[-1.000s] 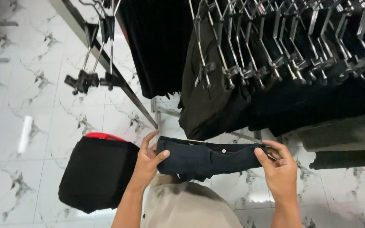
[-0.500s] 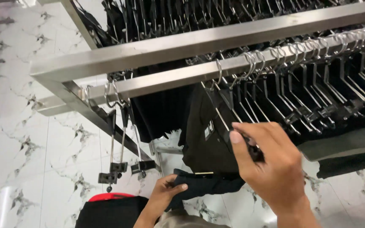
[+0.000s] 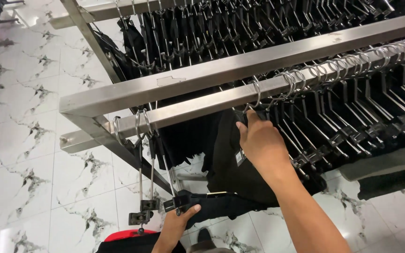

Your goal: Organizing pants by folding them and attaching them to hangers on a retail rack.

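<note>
My right hand pinched the hanger hook at the rail, while my left hand gripped the dark trousers below to carry their weight

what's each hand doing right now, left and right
Left hand: closed on the dark folded garment, low in the frame.
Right hand: raised to the steel rail, fingers at a hanger hook; grip cannot be told.
</note>
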